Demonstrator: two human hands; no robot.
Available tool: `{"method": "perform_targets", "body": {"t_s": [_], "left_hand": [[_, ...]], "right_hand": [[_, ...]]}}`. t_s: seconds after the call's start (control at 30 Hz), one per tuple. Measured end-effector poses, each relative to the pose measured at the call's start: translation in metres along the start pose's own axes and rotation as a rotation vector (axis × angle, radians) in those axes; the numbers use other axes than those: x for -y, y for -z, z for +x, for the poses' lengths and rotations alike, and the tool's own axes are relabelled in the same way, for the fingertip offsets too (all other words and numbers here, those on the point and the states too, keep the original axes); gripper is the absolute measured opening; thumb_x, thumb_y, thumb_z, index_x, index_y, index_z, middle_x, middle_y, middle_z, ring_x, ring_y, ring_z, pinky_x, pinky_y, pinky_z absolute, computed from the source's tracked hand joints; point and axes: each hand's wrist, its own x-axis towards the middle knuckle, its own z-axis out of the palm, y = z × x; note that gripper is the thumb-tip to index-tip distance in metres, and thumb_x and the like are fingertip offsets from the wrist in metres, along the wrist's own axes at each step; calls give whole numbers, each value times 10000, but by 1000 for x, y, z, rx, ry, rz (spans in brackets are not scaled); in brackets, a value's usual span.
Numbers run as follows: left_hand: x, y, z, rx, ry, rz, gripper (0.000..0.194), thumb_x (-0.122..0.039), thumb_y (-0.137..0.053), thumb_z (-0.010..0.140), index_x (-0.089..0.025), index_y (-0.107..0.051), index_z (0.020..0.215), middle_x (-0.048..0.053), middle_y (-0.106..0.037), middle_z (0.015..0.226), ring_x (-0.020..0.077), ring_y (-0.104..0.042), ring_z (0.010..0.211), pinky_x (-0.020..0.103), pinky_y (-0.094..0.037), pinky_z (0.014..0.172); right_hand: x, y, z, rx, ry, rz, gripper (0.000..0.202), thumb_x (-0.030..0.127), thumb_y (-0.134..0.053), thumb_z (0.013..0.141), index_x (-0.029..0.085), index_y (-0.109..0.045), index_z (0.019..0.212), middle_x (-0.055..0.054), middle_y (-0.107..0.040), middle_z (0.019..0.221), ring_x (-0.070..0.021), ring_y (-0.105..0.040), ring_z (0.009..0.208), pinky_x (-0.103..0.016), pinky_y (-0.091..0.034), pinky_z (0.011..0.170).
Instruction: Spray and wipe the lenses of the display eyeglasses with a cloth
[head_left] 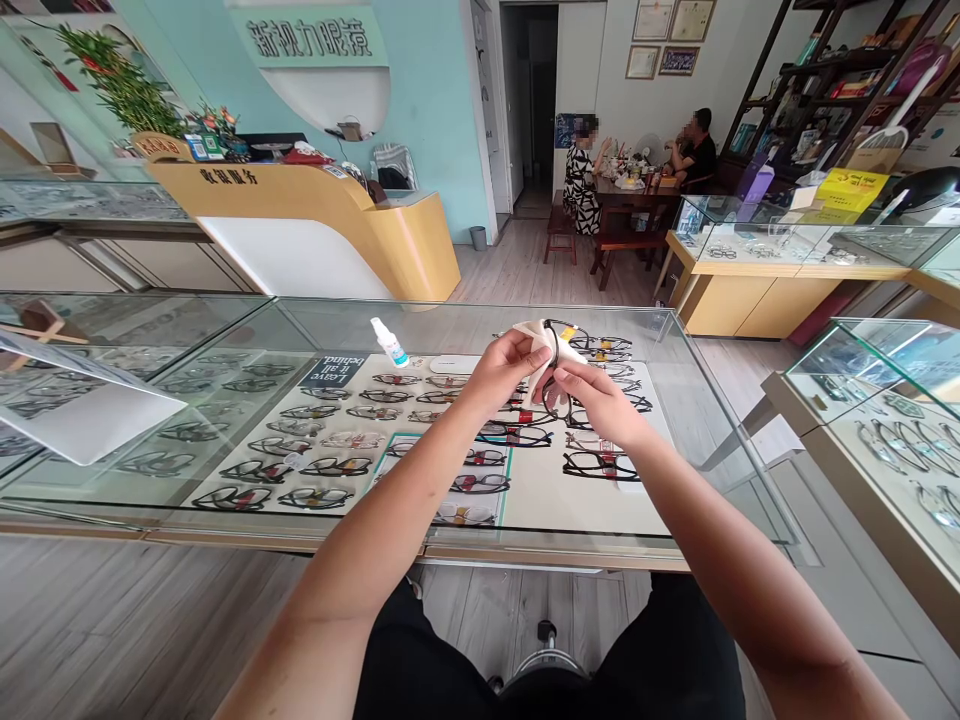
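Note:
Above the glass display case [600,510], both hands meet around a dark-framed pair of glasses [553,345]. My left hand [510,368] is closed, pinching a pale cleaning cloth [534,330] that is folded against the frame. Closed fingers of my right hand [596,395] grip the lower part of the same glasses. One lens and much of the frame are hidden by the cloth and fingers. A small white spray bottle [388,342] with a blue label stands on the glass top, left of my hands.
Under the glass lie several rows of eyeglasses [315,497]. At left a white panel [90,400] leans over the case. A yellow counter [300,210] stands ahead, and another display case [892,420] is at right. Two people sit at a far table [630,188].

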Motion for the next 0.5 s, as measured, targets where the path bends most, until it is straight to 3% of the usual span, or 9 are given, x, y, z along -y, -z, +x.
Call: {"method": "perform_targets", "body": {"t_s": [0.13,0.27,0.5], "left_hand": [[-3,3,0,101,66,-62,612,-627,-1057,708,-188,-692,930,-18,-716,674,159,-652,454,272,-528,427],[-7,4,-2,238,122,-102,569,-626,-1011,784,-182,-662,855,-4,-690,598,179,-657,441,296,-572,461],[-8,0,-4,216,85,-81,565,-592,-1046,741,-177,-687,872,13,-728,608,208,-663,408,309,-553,407]], "right_hand": [[1,1,0,28,-7,46,527,710,-621,1089,243,-785,908,-52,-800,952,-222,-664,864,-377,-530,923],[-3,3,0,54,-10,95,479,631,-621,1114,239,-812,917,-49,-786,914,-227,-658,886,-370,-510,930],[-7,4,1,72,-26,122,465,577,-626,1107,233,-832,871,-48,-788,904,-232,-682,901,-373,-505,961]]}}
